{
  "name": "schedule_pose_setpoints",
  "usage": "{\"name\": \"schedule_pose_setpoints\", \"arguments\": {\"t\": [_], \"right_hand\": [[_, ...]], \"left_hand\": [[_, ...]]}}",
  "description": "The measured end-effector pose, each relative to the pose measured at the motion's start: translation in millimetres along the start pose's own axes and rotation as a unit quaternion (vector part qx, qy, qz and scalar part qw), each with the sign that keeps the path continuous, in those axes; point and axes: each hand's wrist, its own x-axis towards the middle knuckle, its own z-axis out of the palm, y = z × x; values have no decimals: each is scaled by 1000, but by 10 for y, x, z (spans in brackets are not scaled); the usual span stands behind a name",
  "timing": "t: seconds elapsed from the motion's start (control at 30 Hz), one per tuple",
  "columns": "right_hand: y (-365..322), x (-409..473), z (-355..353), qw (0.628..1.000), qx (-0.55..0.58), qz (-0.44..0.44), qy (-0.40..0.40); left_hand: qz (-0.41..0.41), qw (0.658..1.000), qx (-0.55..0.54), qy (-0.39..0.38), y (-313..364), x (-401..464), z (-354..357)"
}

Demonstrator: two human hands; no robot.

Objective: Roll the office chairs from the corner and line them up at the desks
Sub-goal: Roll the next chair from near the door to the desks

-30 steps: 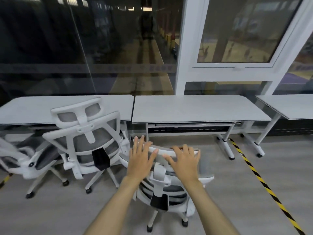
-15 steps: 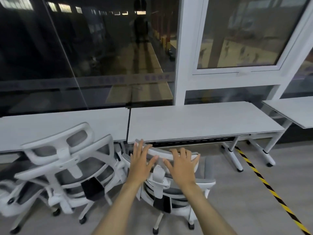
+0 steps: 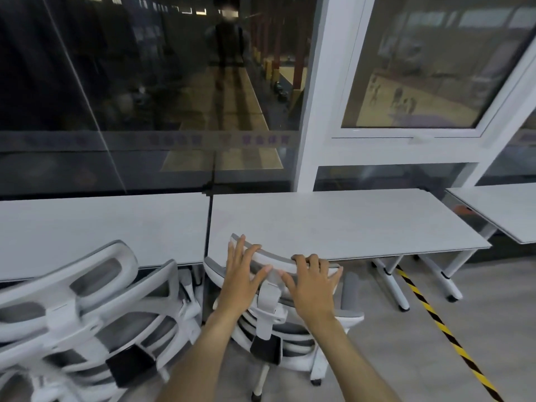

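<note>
two bare hands rest on the headrest of the white office chair in the middle of the view. the left hand lies flat against the headrest's left part, fingers straight and spread, tips reaching over its top edge, thumb angled toward the centre post. the right hand sits on the right part with its fingers bent over the top rim, thumb lying along the back face; it holds the rim in a loose hook rather than a tight clench. the two thumbs are near each other, not touching.

this chair stands right at the front edge of the middle desk, its headrest top overlapping the desk's edge in the view, its backrest facing the person. just beside it on the left, a second white chair is tucked at the left desk, blurred. a third desk shows at the right edge, and yellow-and-black tape runs across the grey floor.
</note>
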Motion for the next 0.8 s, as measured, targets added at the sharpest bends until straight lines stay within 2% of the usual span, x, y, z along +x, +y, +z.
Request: {"name": "schedule_pose_setpoints", "arguments": {"t": [0.33, 0.47, 0.63, 0.73, 0.8], "right_hand": [[-195, 37, 66, 1000, -30, 5, -2], [-146, -114, -49, 1000, 15, -17, -21], [90, -372, -378, 984, 109, -89, -109], [157, -657, -637, 980, 107, -137, -99], [164, -914, -798, 970, 119, -159, -141]], "left_hand": [[4, 1000, -1, -8, -142, 83, -140], [-40, 996, 44, -63, -11, -120, -235], [-68, 982, 140, -110, 219, -726, -413], [-95, 974, 196, -66, 389, -1250, -437], [-122, 971, 205, -19, 463, -1642, -444]]}}
